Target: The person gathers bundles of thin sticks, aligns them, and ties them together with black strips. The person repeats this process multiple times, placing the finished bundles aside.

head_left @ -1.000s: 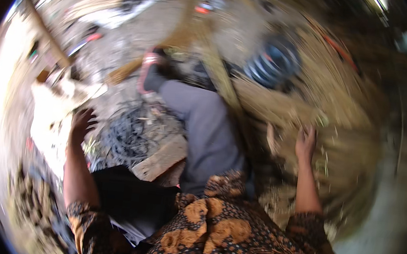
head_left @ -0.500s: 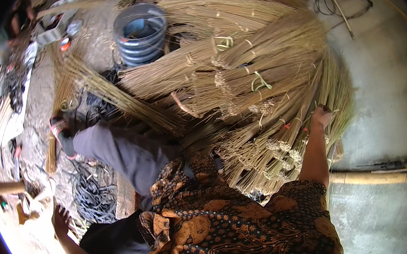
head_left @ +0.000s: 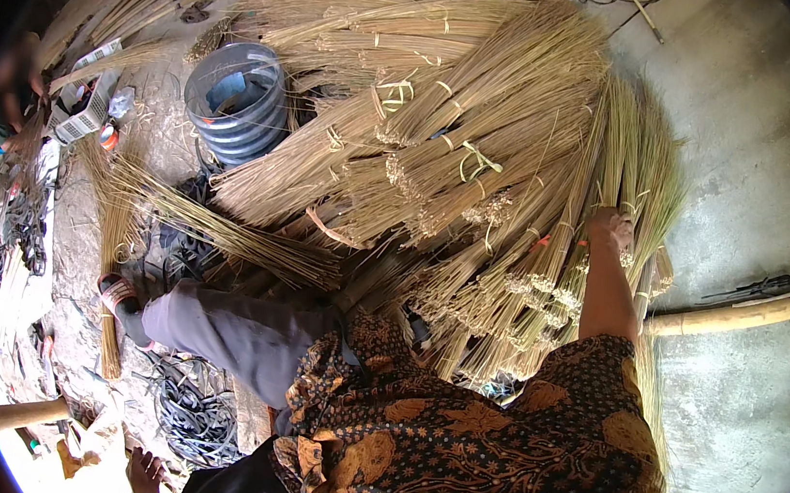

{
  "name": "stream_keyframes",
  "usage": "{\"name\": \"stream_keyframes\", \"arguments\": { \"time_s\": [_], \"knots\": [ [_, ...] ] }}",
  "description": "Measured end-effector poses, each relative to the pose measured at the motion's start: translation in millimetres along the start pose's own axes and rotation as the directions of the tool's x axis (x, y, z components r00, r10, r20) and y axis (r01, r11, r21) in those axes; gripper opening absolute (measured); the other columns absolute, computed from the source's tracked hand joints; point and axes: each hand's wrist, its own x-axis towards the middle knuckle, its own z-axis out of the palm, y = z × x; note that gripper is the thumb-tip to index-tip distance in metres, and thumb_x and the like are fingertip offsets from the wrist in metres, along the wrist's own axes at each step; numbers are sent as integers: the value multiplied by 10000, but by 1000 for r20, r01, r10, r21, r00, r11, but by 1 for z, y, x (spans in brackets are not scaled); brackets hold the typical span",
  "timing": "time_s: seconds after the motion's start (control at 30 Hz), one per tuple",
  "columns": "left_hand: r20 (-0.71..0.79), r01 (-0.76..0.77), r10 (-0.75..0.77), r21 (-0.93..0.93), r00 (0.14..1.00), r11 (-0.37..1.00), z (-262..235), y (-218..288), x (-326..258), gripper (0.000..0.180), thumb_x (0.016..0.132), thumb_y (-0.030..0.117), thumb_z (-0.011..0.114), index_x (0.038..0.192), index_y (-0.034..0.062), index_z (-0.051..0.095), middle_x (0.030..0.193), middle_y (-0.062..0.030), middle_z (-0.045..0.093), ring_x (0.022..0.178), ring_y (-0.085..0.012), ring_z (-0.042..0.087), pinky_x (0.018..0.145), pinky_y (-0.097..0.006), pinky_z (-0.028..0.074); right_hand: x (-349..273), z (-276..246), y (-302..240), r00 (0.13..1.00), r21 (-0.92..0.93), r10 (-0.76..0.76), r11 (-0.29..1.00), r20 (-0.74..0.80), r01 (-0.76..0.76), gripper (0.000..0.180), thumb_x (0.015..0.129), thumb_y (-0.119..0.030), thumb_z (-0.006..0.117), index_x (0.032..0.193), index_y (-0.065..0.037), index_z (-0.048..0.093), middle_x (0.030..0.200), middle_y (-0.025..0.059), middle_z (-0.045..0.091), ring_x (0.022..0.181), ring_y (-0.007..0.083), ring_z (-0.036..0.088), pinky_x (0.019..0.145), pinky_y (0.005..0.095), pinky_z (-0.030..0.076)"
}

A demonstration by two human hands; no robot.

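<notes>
Stretched out to the right, my right hand (head_left: 611, 229) is closed on a tied bundle of long dry straw (head_left: 617, 155), near its cut-stem end. That bundle lies at the right edge of a large pile of similar straw bundles (head_left: 513, 153), several bound with pale strips. Low at the left, my left hand (head_left: 147, 476) hangs beside my leg with its fingers apart and holds nothing. A loose straw bundle (head_left: 222, 222) lies across the floor beyond my outstretched leg, and another bundle (head_left: 107, 340) passes under my foot.
A grey ribbed bucket (head_left: 236, 102) stands left of the pile. Black strips (head_left: 191, 413) lie coiled near my leg. A bamboo pole (head_left: 748, 316) juts in at right beside the pale wall. Far left, another person (head_left: 13, 96) sits by a white crate (head_left: 84, 109).
The whole view has shifted slightly. My right hand stays at the right-side bundles, its back now turned more toward view. My left hand remains low with fingers apart.
</notes>
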Motion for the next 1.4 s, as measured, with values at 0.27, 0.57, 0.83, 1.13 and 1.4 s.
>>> {"name": "stream_keyframes", "arguments": {
  "time_s": [0.27,0.57,0.83,1.13,1.4],
  "knots": [
    [44,-6,9,-59,999,998,1,-8,-10,495,1011,455,628,1376,124,578,1207,-90,634,919,-233,615,731,-387,532,42,10,-4,994,147,-8,989,109,-8,692,945,-412,702,1490,-23,527,1478,214,546,1331,363,555,1090,466,495],
    [65,-30,35,-69,997,997,-3,-8,-11,517,1028,401,621,1435,92,547,1317,-144,600,1080,-301,605,856,-439,544,-39,-24,3,745,806,-648,-353,156,-476,524,967,-349,550,1413,-77,516,1188,251,636,1039,370,690,950,580,559],
    [88,-57,62,-58,994,997,-21,-13,-19,539,1043,353,614,1488,63,520,1415,-192,571,1223,-362,596,967,-486,554,-110,-7,-70,774,675,-585,-471,243,-568,390,872,-279,809,1142,-79,610,971,124,669,810,275,691,704,443,593],
    [42,-542,542,126,839,831,87,82,-76,625,1014,550,619,1411,72,550,1260,-138,640,1011,-261,639,833,-386,506,-250,-59,-129,559,857,-790,-450,-252,-250,362,866,-136,791,1140,-36,577,752,34,610,609,142,620,581,331,612],
    [466,-595,881,-685,86,421,293,188,-285,980,943,624,674,1620,37,278,1508,-185,518,1397,-332,499,1189,-521,386,-427,-58,-165,-392,828,-826,-513,-405,224,435,828,-153,803,1189,-21,598,853,83,686,712,229,702,650,400,629]
  ]
}}
